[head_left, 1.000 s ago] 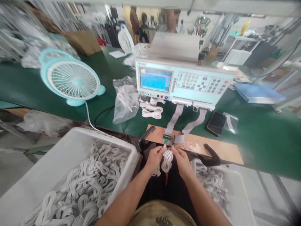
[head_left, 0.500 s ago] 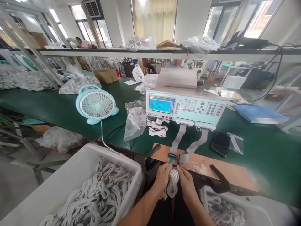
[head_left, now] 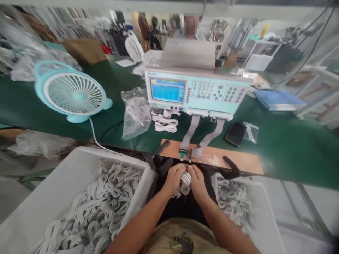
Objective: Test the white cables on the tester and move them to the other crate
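A coiled white cable (head_left: 185,180) is held between my two hands, above my lap and just off the table's front edge. My left hand (head_left: 174,179) is closed around its left side, and my right hand (head_left: 198,180) is closed on the right side. The cable's ends are hidden by my fingers. Just beyond my hands, a green connector board (head_left: 182,154) and a second small connector (head_left: 190,155) sit at the edge of a copper-coloured board (head_left: 212,158). Grey ribbon cables (head_left: 191,132) run from them to a tester (head_left: 196,88) with a lit screen.
A white bin (head_left: 79,158) of coiled cables stands at left, and another bin (head_left: 267,201) holds cables at right. Black clamps (head_left: 231,169) grip the board. A blue fan (head_left: 79,95), bagged cable (head_left: 137,111), phone (head_left: 235,133) and blue folder (head_left: 280,100) lie on the table.
Both hands have drawn back from the connectors toward my body with the coiled cable, leaving a gap. The camera has tilted down, so my lap shows.
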Tool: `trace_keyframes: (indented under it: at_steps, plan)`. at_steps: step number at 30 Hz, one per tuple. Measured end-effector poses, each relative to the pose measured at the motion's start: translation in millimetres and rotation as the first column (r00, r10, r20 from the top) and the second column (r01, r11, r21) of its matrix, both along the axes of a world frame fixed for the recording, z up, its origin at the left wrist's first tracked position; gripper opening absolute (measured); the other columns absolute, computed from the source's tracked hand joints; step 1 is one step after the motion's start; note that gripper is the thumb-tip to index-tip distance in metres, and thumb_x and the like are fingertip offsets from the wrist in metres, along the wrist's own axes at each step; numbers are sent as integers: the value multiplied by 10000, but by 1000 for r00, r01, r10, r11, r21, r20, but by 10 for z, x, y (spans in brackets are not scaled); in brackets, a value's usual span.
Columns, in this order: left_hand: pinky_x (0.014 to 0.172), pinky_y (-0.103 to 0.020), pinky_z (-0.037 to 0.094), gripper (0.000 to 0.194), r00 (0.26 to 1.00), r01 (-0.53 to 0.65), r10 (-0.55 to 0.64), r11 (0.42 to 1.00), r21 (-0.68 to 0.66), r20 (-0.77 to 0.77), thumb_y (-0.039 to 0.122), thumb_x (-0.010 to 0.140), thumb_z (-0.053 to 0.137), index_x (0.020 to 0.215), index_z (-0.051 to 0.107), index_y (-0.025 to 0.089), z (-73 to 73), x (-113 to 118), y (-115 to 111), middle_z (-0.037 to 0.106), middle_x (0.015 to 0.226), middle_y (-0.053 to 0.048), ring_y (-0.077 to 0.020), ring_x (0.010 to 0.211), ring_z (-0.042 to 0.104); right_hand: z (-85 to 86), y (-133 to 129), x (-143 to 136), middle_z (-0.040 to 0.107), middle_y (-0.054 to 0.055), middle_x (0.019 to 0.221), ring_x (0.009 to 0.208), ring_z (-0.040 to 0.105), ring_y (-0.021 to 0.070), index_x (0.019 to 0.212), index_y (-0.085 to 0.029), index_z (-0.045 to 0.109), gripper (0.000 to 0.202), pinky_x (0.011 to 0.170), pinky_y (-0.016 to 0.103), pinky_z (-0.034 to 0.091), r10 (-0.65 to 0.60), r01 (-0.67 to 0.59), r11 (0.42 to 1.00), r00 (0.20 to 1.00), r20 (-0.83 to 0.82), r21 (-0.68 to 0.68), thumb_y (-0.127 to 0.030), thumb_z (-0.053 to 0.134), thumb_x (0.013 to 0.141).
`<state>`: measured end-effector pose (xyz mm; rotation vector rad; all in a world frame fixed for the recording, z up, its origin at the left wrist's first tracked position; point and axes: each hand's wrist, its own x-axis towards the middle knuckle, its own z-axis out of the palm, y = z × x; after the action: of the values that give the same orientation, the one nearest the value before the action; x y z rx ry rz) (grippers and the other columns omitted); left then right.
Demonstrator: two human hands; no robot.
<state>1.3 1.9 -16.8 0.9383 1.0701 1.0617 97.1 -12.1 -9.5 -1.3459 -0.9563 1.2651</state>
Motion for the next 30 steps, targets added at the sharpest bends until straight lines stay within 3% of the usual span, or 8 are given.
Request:
trace_keyframes:
  at_steps: [5,7,10,12,15,19,23,30]
  plan:
    - [396,-182,305,272,985,121,-85,960,-252,148,388,725,599,689,601,118,0,10,-142,593,682,-42,-88,498,488,64,-313,709,391,-43,540,504,373,99,641,-186,469,273,484,220,306,191,-156,977,945,266,-148,-385,407,817]
    - [369,-176,304,306,949,109,14,923,-368,316,408,713,618,621,547,125,-35,18,-160,582,669,-43,-93,495,500,67,-463,1165,397,-30,524,513,402,112,577,-187,464,283,509,236,323,337,-257,941,779,529,-221,-355,435,803]
    - [370,-175,330,350,834,139,171,855,-499,525,389,729,617,547,450,141,-99,50,-124,501,566,1,-90,484,486,54,-685,1566,518,32,656,613,498,161,674,-179,563,181,581,283,388,257,-159,966,462,849,-206,-336,542,760]
    - [372,-169,335,349,768,185,228,815,-548,599,371,751,602,550,423,148,-115,93,-85,459,539,19,-83,475,468,52,-798,1510,573,71,829,711,549,177,901,-186,593,174,640,299,437,243,-254,957,445,862,-139,-306,540,788]
    - [377,-162,351,341,721,236,270,770,-593,638,364,775,579,567,411,153,-65,155,-52,430,530,29,-77,466,455,60,-848,1115,581,76,977,839,574,153,1131,-215,502,281,729,279,476,366,-563,826,574,733,28,-233,471,852]
    - [363,-149,352,323,740,205,332,717,-666,585,374,787,562,596,423,154,33,174,-78,436,528,29,-75,454,469,73,-751,679,604,78,956,858,562,151,1115,-206,503,267,742,285,481,250,-648,682,643,724,340,-189,492,848]
    - [419,-180,422,268,823,125,341,670,-731,454,370,770,583,655,474,154,-47,206,-179,517,570,7,-89,478,523,38,-632,532,621,69,844,762,545,156,1015,-181,536,189,692,301,459,102,-679,563,623,776,471,-225,531,831]
    - [592,-187,445,214,906,-64,303,788,-613,295,318,676,652,696,572,120,-162,229,-356,589,671,-16,-89,602,564,-111,-444,396,581,76,761,722,533,170,851,-164,547,132,675,298,433,91,-716,603,499,862,352,-257,452,859]
